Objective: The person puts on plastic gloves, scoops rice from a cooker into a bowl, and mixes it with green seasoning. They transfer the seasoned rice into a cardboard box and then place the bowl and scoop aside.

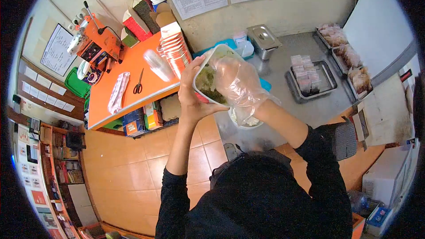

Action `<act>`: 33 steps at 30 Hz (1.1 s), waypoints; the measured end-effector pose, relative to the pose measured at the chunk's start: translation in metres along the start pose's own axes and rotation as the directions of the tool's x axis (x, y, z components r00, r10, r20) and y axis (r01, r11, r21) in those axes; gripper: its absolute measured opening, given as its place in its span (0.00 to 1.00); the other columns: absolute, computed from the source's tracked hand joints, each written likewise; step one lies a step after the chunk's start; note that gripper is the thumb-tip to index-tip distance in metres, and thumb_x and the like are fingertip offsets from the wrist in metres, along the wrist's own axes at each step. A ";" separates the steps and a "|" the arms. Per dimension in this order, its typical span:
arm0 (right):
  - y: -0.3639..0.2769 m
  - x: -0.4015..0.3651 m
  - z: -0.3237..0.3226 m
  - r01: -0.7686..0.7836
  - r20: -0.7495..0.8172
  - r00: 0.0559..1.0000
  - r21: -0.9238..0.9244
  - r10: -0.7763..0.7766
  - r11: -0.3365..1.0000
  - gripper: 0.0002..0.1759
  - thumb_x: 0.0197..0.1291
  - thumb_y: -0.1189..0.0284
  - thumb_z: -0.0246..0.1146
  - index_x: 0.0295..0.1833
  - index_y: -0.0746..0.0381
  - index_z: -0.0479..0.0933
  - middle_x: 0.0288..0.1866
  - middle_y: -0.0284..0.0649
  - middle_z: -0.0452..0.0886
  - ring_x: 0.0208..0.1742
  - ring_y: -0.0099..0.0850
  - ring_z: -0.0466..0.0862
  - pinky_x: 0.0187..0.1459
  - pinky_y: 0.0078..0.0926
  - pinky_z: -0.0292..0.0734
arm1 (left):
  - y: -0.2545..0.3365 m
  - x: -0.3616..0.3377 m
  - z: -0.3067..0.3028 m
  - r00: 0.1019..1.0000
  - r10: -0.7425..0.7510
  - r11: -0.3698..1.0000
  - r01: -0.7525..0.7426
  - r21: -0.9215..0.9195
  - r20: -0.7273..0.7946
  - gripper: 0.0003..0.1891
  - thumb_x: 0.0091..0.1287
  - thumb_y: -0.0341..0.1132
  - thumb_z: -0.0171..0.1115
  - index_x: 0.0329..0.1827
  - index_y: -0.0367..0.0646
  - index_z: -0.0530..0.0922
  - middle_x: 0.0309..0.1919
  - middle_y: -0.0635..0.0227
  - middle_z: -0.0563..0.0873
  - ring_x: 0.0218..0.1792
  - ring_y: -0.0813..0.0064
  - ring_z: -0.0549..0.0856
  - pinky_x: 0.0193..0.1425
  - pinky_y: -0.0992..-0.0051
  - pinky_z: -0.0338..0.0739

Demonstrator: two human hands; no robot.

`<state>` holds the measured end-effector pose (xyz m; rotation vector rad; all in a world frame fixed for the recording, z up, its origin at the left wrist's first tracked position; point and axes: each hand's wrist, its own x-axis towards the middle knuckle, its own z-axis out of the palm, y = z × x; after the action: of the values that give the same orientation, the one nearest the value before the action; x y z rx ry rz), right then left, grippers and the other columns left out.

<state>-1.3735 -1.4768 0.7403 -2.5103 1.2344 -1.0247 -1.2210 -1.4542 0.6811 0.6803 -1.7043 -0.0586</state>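
My left hand (pixel 191 89) is wrapped round the side of a white plastic tub (pixel 198 76), fingers along its outer wall and thumb under its lower edge. The tub is tilted up off the counter, and chopped green stuff (pixel 211 94) lies inside. My right hand (pixel 232 77), in a loose clear plastic glove, reaches into the tub's opening; its fingertips are hidden by the glove and the contents. Just below the tub, partly covered by my right wrist, is a round container (pixel 250 125) with something white in it.
A lidded steel pan (pixel 264 40) stands by the wall on the steel counter (pixel 283 130). To the right are a metal tray (pixel 330 77) with small packets and more filled trays (pixel 345 55). The orange table (pixel 110 75) holds scissors (pixel 139 82), stacked cups (pixel 158 65) and a sealing machine (pixel 98 44).
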 end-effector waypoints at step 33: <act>0.017 -0.019 0.005 0.253 -0.025 0.961 -0.316 -0.275 0.914 0.07 0.54 0.67 0.60 0.31 0.57 0.80 0.30 0.41 0.82 0.31 0.41 0.83 0.35 0.41 0.78 | 0.005 0.006 0.001 0.946 0.295 0.838 -0.325 0.438 0.137 0.51 0.43 0.41 0.81 0.70 0.48 0.57 0.68 0.49 0.71 0.65 0.38 0.71 0.66 0.47 0.71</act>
<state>-1.3892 -1.4744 0.7199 -2.9751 1.1756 -1.0524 -1.2246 -1.4530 0.6884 0.7375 -1.8903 0.5746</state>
